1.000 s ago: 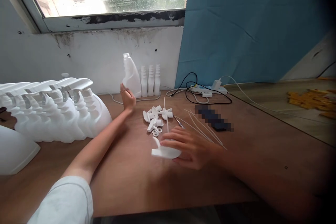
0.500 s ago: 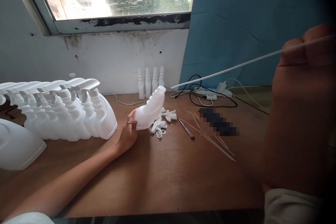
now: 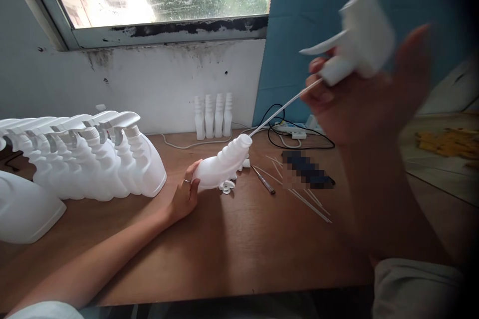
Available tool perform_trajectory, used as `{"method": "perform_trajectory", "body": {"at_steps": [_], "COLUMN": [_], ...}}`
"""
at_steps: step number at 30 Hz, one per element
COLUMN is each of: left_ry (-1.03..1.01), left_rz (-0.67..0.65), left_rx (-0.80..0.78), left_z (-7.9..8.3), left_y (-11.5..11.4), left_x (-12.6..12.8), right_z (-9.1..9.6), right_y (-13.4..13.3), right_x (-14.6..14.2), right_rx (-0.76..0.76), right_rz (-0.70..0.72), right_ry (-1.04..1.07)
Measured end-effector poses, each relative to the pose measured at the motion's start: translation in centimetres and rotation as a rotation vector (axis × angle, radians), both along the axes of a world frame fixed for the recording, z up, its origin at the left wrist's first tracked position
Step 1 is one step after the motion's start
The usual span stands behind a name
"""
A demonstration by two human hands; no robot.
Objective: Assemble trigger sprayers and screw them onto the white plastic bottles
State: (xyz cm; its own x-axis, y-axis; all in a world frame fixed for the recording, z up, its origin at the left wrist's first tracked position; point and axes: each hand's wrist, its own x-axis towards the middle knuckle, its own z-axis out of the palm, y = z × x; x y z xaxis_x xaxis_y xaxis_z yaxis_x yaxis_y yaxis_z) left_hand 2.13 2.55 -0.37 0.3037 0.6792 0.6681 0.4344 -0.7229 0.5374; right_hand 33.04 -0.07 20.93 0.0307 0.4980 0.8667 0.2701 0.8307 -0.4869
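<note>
My left hand (image 3: 185, 192) is wrapped round the base of a white plastic spray bottle (image 3: 220, 164), tilted with its open neck up and to the right. In my right hand (image 3: 359, 104), raised at the right and partly blurred, is a white trigger sprayer head (image 3: 368, 35). From its collar a thin white dip tube (image 3: 284, 108) slants down to the left, its lower end at the bottle's mouth. Whether the tip is inside the neck I cannot tell. Behind the bottle, small white plastic parts (image 3: 226, 187) lie partly hidden on the table.
Several white bottles with sprayer heads (image 3: 101, 159) stand in a row at the left, near another white bottle (image 3: 30, 209). Slim white bottles (image 3: 213, 117) line the wall. A screwdriver (image 3: 264, 181), loose tubes (image 3: 307, 204), a pixelated dark object (image 3: 309, 169) and a power strip (image 3: 295, 129) lie rightward.
My right hand has moved left, bringing the sprayer head into view and the tube's end to the bottle mouth. The bottle has tilted further and shifted slightly right in my left hand.
</note>
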Motion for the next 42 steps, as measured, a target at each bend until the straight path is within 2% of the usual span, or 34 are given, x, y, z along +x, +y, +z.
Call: {"method": "perform_trajectory", "body": {"at_steps": [2, 3, 4, 9, 15, 17, 19, 22, 24, 26, 27, 29, 31, 34, 36, 40, 42], "left_ry": [-0.010, -0.020, -0.034, -0.170, -0.220, -0.219, -0.203, -0.252, -0.335, -0.405, -0.381, -0.211, -0.006, 0.132, 0.110, 0.026, -0.012], "left_rz": [-0.031, -0.045, -0.059, -0.149, -0.376, -0.458, -0.501, -0.480, -0.436, -0.358, -0.315, -0.241, -0.201, -0.137, -0.123, -0.191, -0.216], "left_rx": [-0.020, -0.035, -0.056, -0.186, -0.293, -0.280, -0.197, 0.029, 0.172, 0.265, 0.286, 0.258, 0.223, 0.226, 0.213, 0.120, 0.082], "left_z": [0.1, 0.1, 0.2, 0.5, 0.0, -0.2, 0.2, 2.9, 6.1, 10.1, 12.1, 15.7, 18.2, 19.6, 19.6, 19.0, 18.9], "left_y": [-0.6, -0.9, -1.2, -2.3, -2.6, -2.6, -2.6, -2.1, -1.7, -1.6, -1.7, -2.4, -3.2, -4.1, -4.3, -3.9, -3.6], "left_x": [0.3, 0.4, 0.6, 1.2, 1.3, 1.3, 1.4, 1.5, 1.6, 1.7, 1.9, 2.3, 2.7, 3.0, 3.0, 2.7, 2.6], "right_z": [-0.8, -1.3, -1.9, -4.2, -5.2, -5.8, -6.6, -8.1, -8.8, -9.1, -9.1, -8.9, -8.8, -8.8, -8.9, -8.9, -8.8], "right_y": [0.4, 0.6, 0.8, 1.4, 1.6, 1.6, 1.5, 1.4, 1.3, 1.1, 1.0, 0.8, 0.6, 0.6, 0.7, 0.6, 0.6], "right_x": [-1.8, -2.6, -3.4, -6.0, -6.6, -6.8, -7.4, -8.7, -9.4, -9.8, -10.0, -10.0, -10.1, -10.2, -10.3, -10.6, -10.7], "right_rx": [-0.237, -0.312, -0.335, -0.417, -0.585, -0.635, -0.675, -0.667, -0.635, -0.613, -0.610, -0.610, -0.610, -0.609, -0.608, -0.654, -0.667], "right_rz": [0.340, 0.464, 0.530, 0.638, 0.729, 0.769, 0.813, 0.874, 0.897, 0.935, 0.963, 1.006, 1.006, 0.948, 0.952, 1.044, 1.000], "right_ry": [0.154, 0.177, 0.163, 0.045, -0.004, -0.035, -0.025, 0.080, 0.131, 0.157, 0.166, 0.172, 0.161, 0.133, 0.113, 0.117, 0.133]}}
